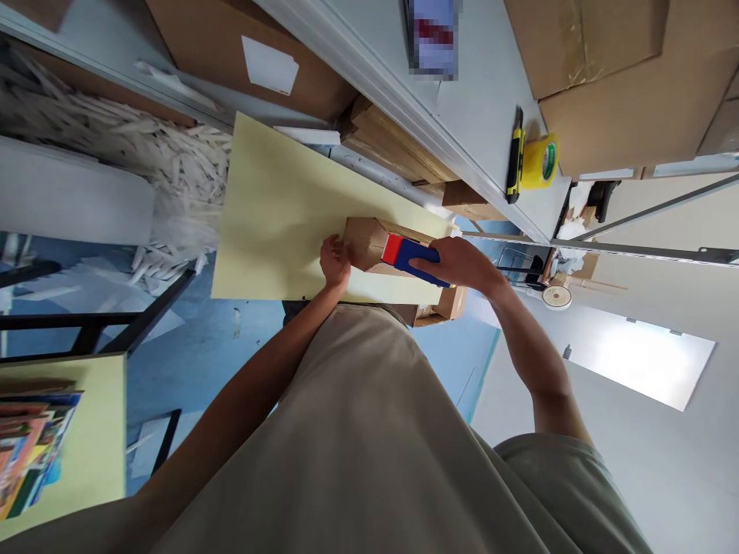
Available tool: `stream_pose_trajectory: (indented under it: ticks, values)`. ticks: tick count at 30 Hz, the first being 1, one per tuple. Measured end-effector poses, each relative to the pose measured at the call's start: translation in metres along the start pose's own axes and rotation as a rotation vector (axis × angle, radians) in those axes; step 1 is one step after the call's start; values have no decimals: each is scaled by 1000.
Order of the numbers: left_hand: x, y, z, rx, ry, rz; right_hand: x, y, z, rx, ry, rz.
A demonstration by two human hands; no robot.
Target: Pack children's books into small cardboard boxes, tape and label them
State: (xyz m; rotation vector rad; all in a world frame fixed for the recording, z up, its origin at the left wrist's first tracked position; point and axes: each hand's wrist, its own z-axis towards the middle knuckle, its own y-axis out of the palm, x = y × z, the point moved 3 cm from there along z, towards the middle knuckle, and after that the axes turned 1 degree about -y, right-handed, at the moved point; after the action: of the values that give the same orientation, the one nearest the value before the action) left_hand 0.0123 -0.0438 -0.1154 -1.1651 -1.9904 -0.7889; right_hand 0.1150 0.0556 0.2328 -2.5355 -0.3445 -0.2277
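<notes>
Gripping the red-and-blue block (406, 254) in the fingers of the right hand (457, 261), lengthwise over the carton (361, 238), toward the worktop's (282, 215) right edge! Meeting the carton's left end with the left hand (335, 264); can't tell how closed.

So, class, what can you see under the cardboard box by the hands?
Pale yellow tabletop shows around the cardboard box; whatever lies directly beneath is covered, so it cannot be seen.

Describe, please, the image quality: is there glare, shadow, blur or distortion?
Head view: the white panel on the right glares; head view: soft shading on the yellow board; head view: wide-angle distortion seems to stretch the shirt; head view: the blue-and-red tool in the right hand is fairly clear, but the top item is pixelated.
</notes>
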Motion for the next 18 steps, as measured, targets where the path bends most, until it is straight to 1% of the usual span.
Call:
stream_pose_trajectory:
  ticks: [1, 3, 6, 8, 10, 12, 14, 16, 18]
  values:
    - [4, -4, -6, -13, 41, 12, -1, -1, -1, 0, 1, -12]
    - [15, -5, -21, -144, 173, 52, -3, -2, -2, 2, -1, -27]
    - [28, 4, -45, -405, 354, 196, -7, -4, -5, 8, -16, -28]
    - [26, 13, -52, -499, 392, 283, -12, -5, -6, 9, -26, -32]
    - [17, 20, -51, -525, 378, 329, -16, -6, -7, 12, -38, -53]
    - [7, 24, -43, -522, 341, 357, -21, -7, -7, 21, -56, -81]
    - [5, 25, -34, -510, 329, 369, -25, -8, -6, 31, -70, -106]
    - [16, 25, -23, -501, 399, 374, -28, -10, -6, 39, -70, -126]
    - [37, 27, -11, -517, 544, 397, -31, -11, -6, 43, -68, -142]
